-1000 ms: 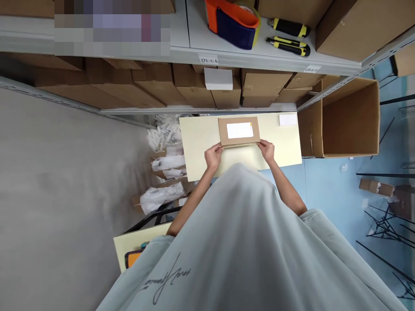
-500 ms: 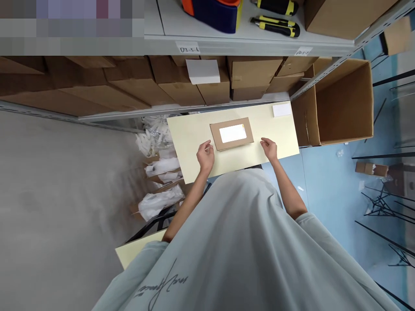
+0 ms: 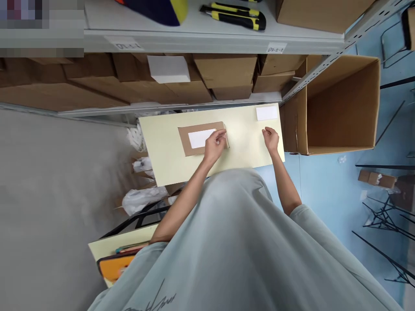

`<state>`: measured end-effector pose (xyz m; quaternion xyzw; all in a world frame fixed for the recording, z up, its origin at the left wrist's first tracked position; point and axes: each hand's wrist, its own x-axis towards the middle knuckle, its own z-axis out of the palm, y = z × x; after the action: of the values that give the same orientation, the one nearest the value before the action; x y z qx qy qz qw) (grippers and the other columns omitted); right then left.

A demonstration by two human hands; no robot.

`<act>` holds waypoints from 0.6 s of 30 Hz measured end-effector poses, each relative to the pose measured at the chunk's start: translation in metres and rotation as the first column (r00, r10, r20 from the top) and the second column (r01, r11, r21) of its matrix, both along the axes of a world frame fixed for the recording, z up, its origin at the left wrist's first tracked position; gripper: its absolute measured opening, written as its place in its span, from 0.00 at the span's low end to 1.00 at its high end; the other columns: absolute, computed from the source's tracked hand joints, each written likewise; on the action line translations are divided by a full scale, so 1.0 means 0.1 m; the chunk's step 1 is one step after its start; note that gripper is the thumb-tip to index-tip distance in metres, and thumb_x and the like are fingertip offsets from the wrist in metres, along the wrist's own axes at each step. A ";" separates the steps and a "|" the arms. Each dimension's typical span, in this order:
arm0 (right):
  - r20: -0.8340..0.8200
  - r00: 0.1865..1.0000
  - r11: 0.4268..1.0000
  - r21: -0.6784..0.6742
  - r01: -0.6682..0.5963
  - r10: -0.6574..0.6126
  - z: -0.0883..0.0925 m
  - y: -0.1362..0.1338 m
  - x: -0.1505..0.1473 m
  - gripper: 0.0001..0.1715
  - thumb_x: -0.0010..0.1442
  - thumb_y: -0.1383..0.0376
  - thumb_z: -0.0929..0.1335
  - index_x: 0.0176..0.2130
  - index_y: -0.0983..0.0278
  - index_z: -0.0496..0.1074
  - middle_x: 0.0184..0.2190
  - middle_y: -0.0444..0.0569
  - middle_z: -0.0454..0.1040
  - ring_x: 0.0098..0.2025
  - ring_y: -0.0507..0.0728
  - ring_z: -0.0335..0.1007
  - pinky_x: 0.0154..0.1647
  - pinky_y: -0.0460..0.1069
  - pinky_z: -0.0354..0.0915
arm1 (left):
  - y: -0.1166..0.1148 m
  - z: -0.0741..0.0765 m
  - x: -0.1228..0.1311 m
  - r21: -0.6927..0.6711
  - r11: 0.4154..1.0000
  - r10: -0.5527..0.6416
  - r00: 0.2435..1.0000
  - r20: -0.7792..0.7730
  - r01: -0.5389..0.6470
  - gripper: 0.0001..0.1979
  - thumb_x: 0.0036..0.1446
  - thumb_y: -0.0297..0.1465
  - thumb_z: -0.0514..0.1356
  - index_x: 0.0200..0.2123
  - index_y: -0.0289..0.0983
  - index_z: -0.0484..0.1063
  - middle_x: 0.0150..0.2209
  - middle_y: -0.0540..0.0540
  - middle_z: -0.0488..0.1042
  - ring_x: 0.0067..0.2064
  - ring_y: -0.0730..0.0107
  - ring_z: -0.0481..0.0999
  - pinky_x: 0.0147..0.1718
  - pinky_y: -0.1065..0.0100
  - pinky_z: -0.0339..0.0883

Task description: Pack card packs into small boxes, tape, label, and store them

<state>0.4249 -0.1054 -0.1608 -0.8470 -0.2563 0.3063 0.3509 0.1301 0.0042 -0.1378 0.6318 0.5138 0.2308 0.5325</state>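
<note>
A flat brown cardboard parcel (image 3: 186,144) with a white label (image 3: 201,138) lies on the pale yellow table (image 3: 246,142). My left hand (image 3: 215,146) rests on the parcel's right end, fingers curled over its edge. Off to the right, my right hand (image 3: 270,138) hovers just above the tabletop with fingers loosely bent and nothing in it, a little below a small white label (image 3: 266,113) near the table's far right corner.
A big open cardboard box (image 3: 340,108) stands right of the table. Shelving behind holds many brown boxes (image 3: 223,71), a white box (image 3: 168,69) and yellow-black utility knives (image 3: 233,17). White plastic bags (image 3: 142,196) lie on the floor left. Another table's corner (image 3: 119,242) is near my left elbow.
Both hands let go of the parcel's near corners. The left hand then moved onto the parcel's right end, and the right hand drifted right toward the small white label. The view shifted.
</note>
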 end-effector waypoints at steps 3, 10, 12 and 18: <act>0.050 0.999 1.000 -0.021 0.022 -0.021 -0.18 0.07 0.46 0.29 0.74 0.54 0.70 0.62 0.71 0.81 0.60 0.68 0.85 0.62 0.69 0.84 0.75 0.65 0.75 | 0.05 -0.14 0.53 -0.098 0.993 -0.061 0.998 0.006 0.061 0.18 0.74 0.32 0.63 0.63 0.38 0.83 0.65 0.36 0.85 0.64 0.52 0.86 0.69 0.51 0.79; 0.104 0.994 0.991 -0.133 0.030 -0.016 -0.63 0.40 1.30 0.25 0.76 0.58 0.70 0.63 0.71 0.82 0.59 0.67 0.85 0.61 0.67 0.85 0.71 0.62 0.78 | 0.28 -0.51 1.73 -0.391 0.918 -0.103 0.990 -0.095 0.058 0.24 0.71 0.28 0.67 0.69 0.34 0.79 0.72 0.31 0.80 0.68 0.49 0.85 0.73 0.50 0.74; 0.098 0.995 0.987 -0.158 0.033 -0.018 -0.75 0.52 1.39 0.23 0.76 0.62 0.70 0.63 0.73 0.81 0.59 0.68 0.85 0.61 0.65 0.86 0.70 0.59 0.78 | 0.34 -0.60 2.00 -0.488 0.873 -0.062 0.994 -0.092 0.009 0.27 0.72 0.27 0.67 0.72 0.34 0.76 0.76 0.30 0.75 0.75 0.49 0.79 0.75 0.52 0.72; 0.103 0.995 0.978 -0.210 0.013 0.009 -0.97 0.72 1.43 0.22 0.76 0.64 0.69 0.63 0.69 0.84 0.59 0.66 0.86 0.59 0.63 0.87 0.70 0.60 0.77 | 0.48 -0.78 2.48 -0.644 0.758 0.041 0.993 -0.111 -0.104 0.36 0.67 0.23 0.69 0.76 0.39 0.71 0.82 0.32 0.67 0.78 0.52 0.74 0.71 0.56 0.74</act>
<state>0.5679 -0.0336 -0.2579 -0.8943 -0.2394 0.2871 0.2459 0.3779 0.0521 -0.2157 0.3983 0.6094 0.0307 0.6849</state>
